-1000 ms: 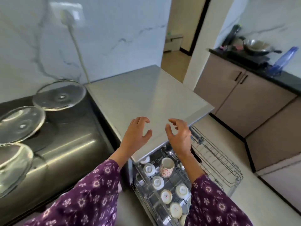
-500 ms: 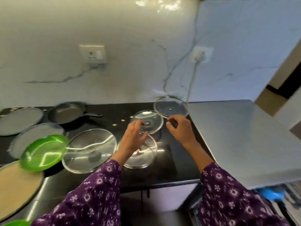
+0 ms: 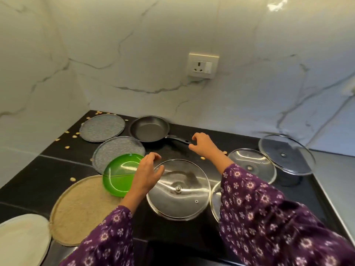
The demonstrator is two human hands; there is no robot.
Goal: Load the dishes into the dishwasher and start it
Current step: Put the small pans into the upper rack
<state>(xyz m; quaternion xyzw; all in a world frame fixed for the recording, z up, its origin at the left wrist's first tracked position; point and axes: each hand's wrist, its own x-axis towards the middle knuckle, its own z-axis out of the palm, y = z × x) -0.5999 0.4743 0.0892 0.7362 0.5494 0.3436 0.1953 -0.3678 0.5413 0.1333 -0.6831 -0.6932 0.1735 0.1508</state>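
Change: the view has swung from the dishwasher rack to the counter point(image 3: 57, 169), and both hands now reach over the dishes.
Left hand point(image 3: 147, 174): loosely curled and empty, over the rim of the large glass lid point(image 3: 178, 191), beside the green plate point(image 3: 120, 173).
Right hand point(image 3: 204, 145): fingers hooked, empty, just beside the frying pan point(image 3: 149, 129) handle.
Meaning: a fresh pickup looks imminent, likely the pan; the dishwasher is out of view.

Black pan point(image 3: 149, 129) sits upright at the counter's point(image 3: 57, 169) back. Green plate point(image 3: 121, 174) overlaps a grey plate point(image 3: 119, 150). Glass lid point(image 3: 178, 189) lies flat beside them.

Pan point(image 3: 149, 128) behind lid point(image 3: 178, 189) (plate point(image 3: 120, 174) left)
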